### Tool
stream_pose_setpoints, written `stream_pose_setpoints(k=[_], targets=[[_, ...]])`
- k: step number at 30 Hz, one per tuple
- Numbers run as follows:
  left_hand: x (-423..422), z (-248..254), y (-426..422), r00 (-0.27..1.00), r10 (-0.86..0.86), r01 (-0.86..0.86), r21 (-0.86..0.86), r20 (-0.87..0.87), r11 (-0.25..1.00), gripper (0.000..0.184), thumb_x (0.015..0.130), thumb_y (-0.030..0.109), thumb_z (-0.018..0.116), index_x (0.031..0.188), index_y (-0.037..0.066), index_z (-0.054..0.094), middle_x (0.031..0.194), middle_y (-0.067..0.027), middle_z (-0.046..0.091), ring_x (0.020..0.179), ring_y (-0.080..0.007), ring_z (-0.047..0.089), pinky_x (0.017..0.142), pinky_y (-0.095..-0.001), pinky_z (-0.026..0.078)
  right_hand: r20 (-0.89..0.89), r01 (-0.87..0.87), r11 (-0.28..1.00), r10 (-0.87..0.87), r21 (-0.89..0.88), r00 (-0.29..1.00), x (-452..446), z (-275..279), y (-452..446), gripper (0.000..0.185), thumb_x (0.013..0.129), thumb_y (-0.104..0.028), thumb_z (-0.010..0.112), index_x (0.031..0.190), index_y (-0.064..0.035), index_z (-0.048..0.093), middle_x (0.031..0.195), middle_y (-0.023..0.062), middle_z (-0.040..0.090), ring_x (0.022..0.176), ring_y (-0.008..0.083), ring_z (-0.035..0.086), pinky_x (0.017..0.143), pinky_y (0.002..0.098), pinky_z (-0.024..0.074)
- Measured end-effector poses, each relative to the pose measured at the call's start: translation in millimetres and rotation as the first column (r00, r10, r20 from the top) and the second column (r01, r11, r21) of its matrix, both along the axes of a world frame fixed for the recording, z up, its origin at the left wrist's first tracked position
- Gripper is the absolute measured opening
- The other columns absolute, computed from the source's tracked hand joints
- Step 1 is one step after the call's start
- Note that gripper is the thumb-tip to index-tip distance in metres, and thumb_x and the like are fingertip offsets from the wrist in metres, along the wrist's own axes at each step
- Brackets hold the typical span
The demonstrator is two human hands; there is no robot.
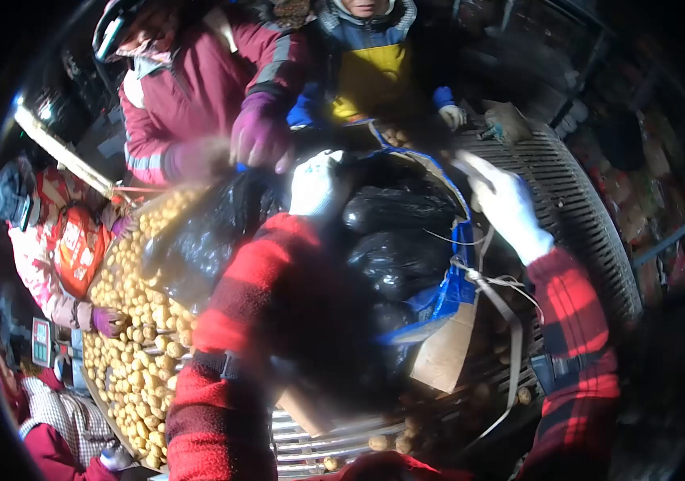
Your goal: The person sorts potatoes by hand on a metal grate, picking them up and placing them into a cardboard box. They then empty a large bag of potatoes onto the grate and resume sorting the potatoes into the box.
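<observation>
My left hand [314, 186], in a white glove, is closed at the far side of the black plastic bag [402, 210], its fingertips blurred and partly hidden. Loose black plastic [198, 248] spreads to its left over the potatoes. My right hand [507, 207], also white-gloved, is at the bag's right rim with its fingers stretched out and smeared by motion. A blue-edged sack [464, 276] surrounds the black plastic. Pale straps [503, 309] are knotted at its near right side. Brown cardboard [445, 353] shows below the blue edge.
A heap of potatoes [142, 345] lies at left. The slatted metal surface [583, 216] runs along the right, with a few potatoes [390, 441] near me. Opposite, a person in a maroon jacket [198, 104] reaches in with purple gloves; another wears a yellow apron [370, 76]. More people are at left.
</observation>
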State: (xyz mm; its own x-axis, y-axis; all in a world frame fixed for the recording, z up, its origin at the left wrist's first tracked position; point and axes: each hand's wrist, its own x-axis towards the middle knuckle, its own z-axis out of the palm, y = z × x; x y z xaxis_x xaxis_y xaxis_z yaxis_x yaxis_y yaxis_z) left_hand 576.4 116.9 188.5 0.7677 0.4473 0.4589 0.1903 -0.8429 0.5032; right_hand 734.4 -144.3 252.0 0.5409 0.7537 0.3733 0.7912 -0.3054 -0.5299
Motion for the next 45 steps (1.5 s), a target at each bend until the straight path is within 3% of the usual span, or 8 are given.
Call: stream_pose_setpoints(k=[7,13,15,16,19,23,31,45], targets=[[-2.7,3.8,-6.5,0.996,-0.012,0.015,-0.03,0.091,0.999,0.021,0.085,0.01,0.064,0.105,0.007,0.07,0.101,-0.0159,0.07,0.097,-0.0357,0.066,0.088,-0.0414,0.052,0.69,-0.071,0.981,0.178,-0.181,0.701,20.8,-53.5,136.6,0.024,0.091,-0.008,0.055,0.112,-0.0087,0.066,0.086,0.0103,0.07,0.076,0.0231,0.067,0.071,0.0344,0.0536],[-9.7,-19.3,13.6,0.955,0.074,0.056,-0.42,0.287,0.906,0.017,0.092,0.016,0.069,0.103,0.004,0.074,0.085,-0.0067,0.073,0.077,-0.0131,0.063,0.075,-0.0301,0.049,0.093,-0.038,0.899,0.087,-0.436,0.992,-4.2,16.9,41.5,0.033,0.091,-0.01,0.055,0.119,-0.0036,0.069,0.102,0.01,0.074,0.095,0.0276,0.071,0.083,0.0347,0.0533],[-8.7,-11.9,12.5,0.947,0.15,-0.009,-0.445,0.283,0.896,0.019,0.092,0.017,0.07,0.104,0.004,0.073,0.089,-0.0079,0.073,0.081,-0.015,0.065,0.076,-0.0314,0.05,0.05,-0.046,0.999,0.046,-0.004,0.998,7.1,-6.7,2.9,0.032,0.094,-0.013,0.054,0.123,-0.0102,0.069,0.089,0.0118,0.073,0.076,0.0217,0.068,0.07,0.0332,0.0512],[-11.9,0.8,9.1,0.967,0.119,-0.04,-0.328,0.224,0.944,0.021,0.09,0.017,0.071,0.107,0.004,0.072,0.093,-0.0105,0.073,0.085,-0.0199,0.067,0.079,-0.034,0.051,-0.376,0.075,0.995,-0.095,-0.068,0.922,-20.0,25.9,-14.3,0.033,0.098,-0.01,0.053,0.128,-0.0062,0.065,0.076,0.0045,0.069,0.064,0.0107,0.058,0.059,0.0272,0.0455],[1.2,21.3,11.9,0.963,0.079,-0.159,0.308,0.258,0.938,0.044,0.082,0.015,0.074,0.124,0.008,0.063,0.11,-0.017,0.067,0.098,-0.0351,0.067,0.086,-0.0415,0.054,-0.454,0.132,0.991,-0.108,0.022,0.884,-28.7,19.8,-50.7,0.034,0.101,-0.01,0.053,0.133,-0.0054,0.061,0.068,-0.0022,0.06,0.053,0.0034,0.045,0.049,0.0227,0.0366],[40.7,72.1,-42.7,0.988,-0.078,0.018,0.391,0.136,0.92,0.063,0.08,0.028,0.078,0.135,0.008,0.054,0.118,-0.0157,0.066,0.107,-0.0338,0.064,0.095,-0.0431,0.048,-0.577,0.112,0.989,-0.035,0.097,0.816,-39.5,14.7,-49.6,0.034,0.101,-0.009,0.053,0.134,-0.0055,0.06,0.069,-0.0019,0.06,0.054,0.0038,0.047,0.051,0.0226,0.0391],[97.9,32.9,12.4,0.726,-0.177,0.358,0.144,-0.665,0.923,0.033,0.088,0.033,0.059,0.095,0.004,0.075,0.093,-0.0164,0.074,0.09,-0.0302,0.072,0.077,-0.0382,0.055,-0.389,0.062,0.992,-0.015,0.11,0.921,-36.7,8.6,5.0,0.036,0.097,-0.009,0.054,0.133,-0.0029,0.059,0.085,0.0062,0.068,0.068,0.009,0.059,0.061,0.0248,0.0472],[35.2,40.6,-50.1,0.956,-0.072,0.075,0.002,-0.284,0.997,0.032,0.087,0.027,0.06,0.111,0.008,0.069,0.103,-0.0188,0.071,0.102,-0.0356,0.066,0.09,-0.0445,0.051,0.316,-0.049,0.877,0.224,-0.478,0.922,17.7,-17.0,113.7,0.022,0.089,-0.023,0.057,0.099,-0.0142,0.075,0.093,0.0091,0.074,0.086,0.0292,0.072,0.076,0.0443,0.0552]])
